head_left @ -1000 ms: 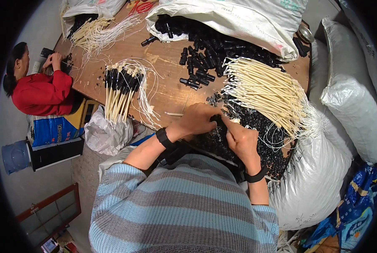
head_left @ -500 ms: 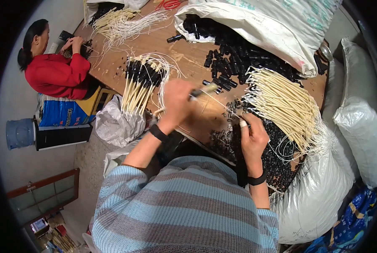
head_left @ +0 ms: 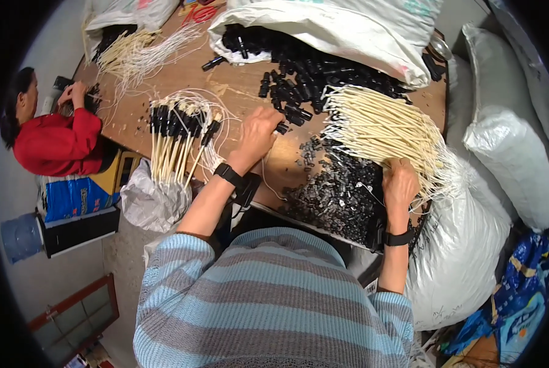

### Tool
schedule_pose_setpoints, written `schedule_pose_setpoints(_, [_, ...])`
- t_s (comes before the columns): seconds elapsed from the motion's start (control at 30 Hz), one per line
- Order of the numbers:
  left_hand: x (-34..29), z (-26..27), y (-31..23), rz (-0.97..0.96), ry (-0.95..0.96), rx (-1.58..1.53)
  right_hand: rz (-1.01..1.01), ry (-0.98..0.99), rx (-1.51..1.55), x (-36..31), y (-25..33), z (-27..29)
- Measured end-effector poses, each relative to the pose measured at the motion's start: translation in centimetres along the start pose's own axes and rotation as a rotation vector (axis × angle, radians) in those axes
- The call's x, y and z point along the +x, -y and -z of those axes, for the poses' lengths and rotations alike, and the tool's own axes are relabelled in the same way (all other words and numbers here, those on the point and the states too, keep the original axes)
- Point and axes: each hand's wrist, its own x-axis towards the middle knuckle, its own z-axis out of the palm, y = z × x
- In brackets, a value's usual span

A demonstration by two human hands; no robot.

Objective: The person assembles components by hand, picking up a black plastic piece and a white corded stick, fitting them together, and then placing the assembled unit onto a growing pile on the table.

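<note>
My left hand point(head_left: 257, 136) is closed at the near side of the loose black plastic sleeves point(head_left: 294, 89), with one short black sleeve point(head_left: 281, 127) at its fingertips. My right hand point(head_left: 401, 183) is closed at the near edge of a thick bundle of thin cream-coloured tubes point(head_left: 382, 119), which have white cords at their ends. Its fingers pinch at a tube there, fingertips partly hidden. Left of my left hand lies a group of tubes fitted with black sleeves point(head_left: 175, 138), cords trailing. Below the bundle spreads a heap of small black clips point(head_left: 342, 193).
A big white sack point(head_left: 342, 30) spills sleeves across the far side of the brown table point(head_left: 225, 86). Full white sacks point(head_left: 501, 129) stand at the right. A person in red point(head_left: 60, 141) works at the table's left end, above a crumpled pale bag point(head_left: 155, 199).
My left hand has let go of a sleeved tube, now beside the left group, and is at the loose sleeves. My right hand has left a white cord and moved to the cream bundle. The view has shifted.
</note>
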Motion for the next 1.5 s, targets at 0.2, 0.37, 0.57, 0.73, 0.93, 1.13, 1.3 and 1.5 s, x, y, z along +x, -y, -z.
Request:
schedule_pose_setpoints(0.2, [-0.3, -1.0, -1.8, -0.071, 0.053, -0.205, 0.077, -0.147, 0.073, -1.0, -1.0, -0.2])
schedule_pose_setpoints(0.37, [-1.4, -0.9, -4.2, 0.096, 0.258, -0.637, 0.184, -0.089, 0.096, 0.1, -1.1, 0.4])
schedule_pose_setpoints(0.57, [-1.3, -0.1, -5.2, 0.296, 0.337, -0.975, 0.241, 0.029, 0.429, -1.6, 2.0, 2.0])
schedule_pose_setpoints(0.73, [-1.9, -1.2, -3.0, 0.318, 0.289, -1.015, 0.103, 0.086, 0.752, -3.1, 3.0, 2.6])
schedule_pose_setpoints(0.93, [-1.1, 0.2, -1.8, -0.37, 0.133, -0.204, 0.218, 0.152, 0.702, -3.3, 3.4, 2.4])
schedule_pose_setpoints(1.13, [-0.7, 2.9, -10.3, -0.356, 0.454, -0.135, 0.081, 0.176, 0.488, -2.2, 7.9, 0.6])
schedule_pose_setpoints(1.3, [-2.4, 1.1, -4.5, 0.268, 0.305, -0.202, -0.228, 0.409, 1.999, -1.5, 4.3, 1.9])
schedule_pose_setpoints(1.5, [-2.9, 0.1, -3.7, 0.589, 0.338, -0.665, -0.188, -0.011, 1.858, -1.7, 4.4, 1.4])
